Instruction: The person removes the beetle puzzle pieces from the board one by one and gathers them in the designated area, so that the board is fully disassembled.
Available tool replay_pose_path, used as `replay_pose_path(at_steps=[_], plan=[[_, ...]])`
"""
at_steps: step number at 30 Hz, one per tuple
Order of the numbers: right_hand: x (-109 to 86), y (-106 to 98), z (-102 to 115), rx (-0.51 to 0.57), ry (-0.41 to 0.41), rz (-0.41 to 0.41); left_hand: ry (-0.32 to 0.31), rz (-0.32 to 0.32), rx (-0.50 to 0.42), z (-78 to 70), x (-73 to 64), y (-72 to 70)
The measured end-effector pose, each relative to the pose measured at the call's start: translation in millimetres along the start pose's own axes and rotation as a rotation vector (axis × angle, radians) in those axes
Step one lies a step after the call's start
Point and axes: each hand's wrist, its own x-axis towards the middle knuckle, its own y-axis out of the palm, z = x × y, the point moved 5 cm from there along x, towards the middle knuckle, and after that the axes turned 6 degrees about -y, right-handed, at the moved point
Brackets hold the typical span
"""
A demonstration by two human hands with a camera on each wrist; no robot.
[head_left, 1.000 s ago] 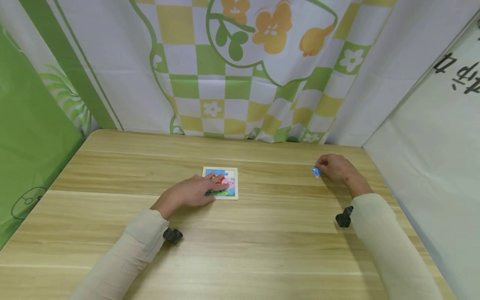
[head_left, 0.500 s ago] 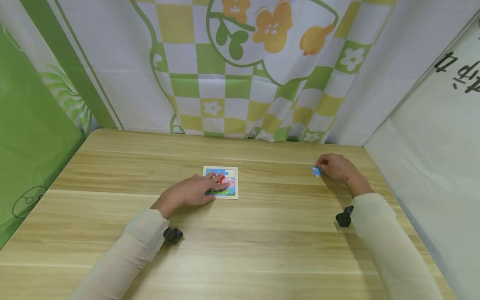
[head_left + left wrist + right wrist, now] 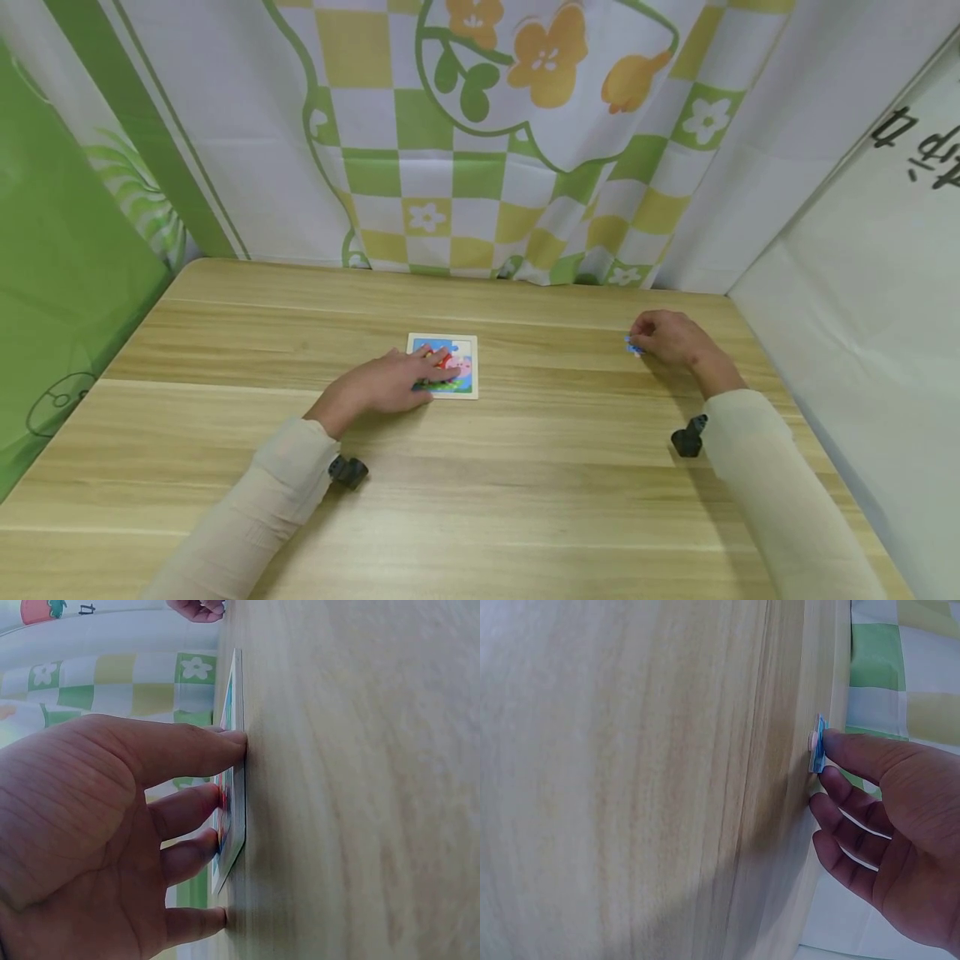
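Observation:
A small square jigsaw puzzle (image 3: pixel 467 395) in a pale frame lies left of the table's middle, with a pink cartoon figure on it. A pale gap shows at its upper right. My left hand (image 3: pixel 382 383) rests over it with spread fingers, and the thumb touches its near edge in the left wrist view. Far to the right, my right hand (image 3: pixel 675 340) pinches a blue puzzle piece (image 3: pixel 820 746) between thumb and forefinger. The piece is tilted close to the tabletop in the right wrist view. Its other fingers are loosely bent, and part of the piece is hidden by the thumb.
A wood-grain table (image 3: pixel 510 483) spreads beneath both hands. Behind its far edge hangs a checked curtain (image 3: pixel 480 175). A green cloth (image 3: pixel 67 275) borders the left side, and a white sheet with black writing (image 3: pixel 870 275) borders the right.
The right thumb and fingers have shifted slightly on the blue puzzle piece, which now shows less of its face. The left hand and the jigsaw puzzle stay in place.

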Motion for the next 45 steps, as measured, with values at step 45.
replay_pose_path(at_steps=[45], plan=[[59.4,33,145,-0.006,-0.310,-0.048,0.042,-0.092,0.007,-0.6,-6.3,2.1]])
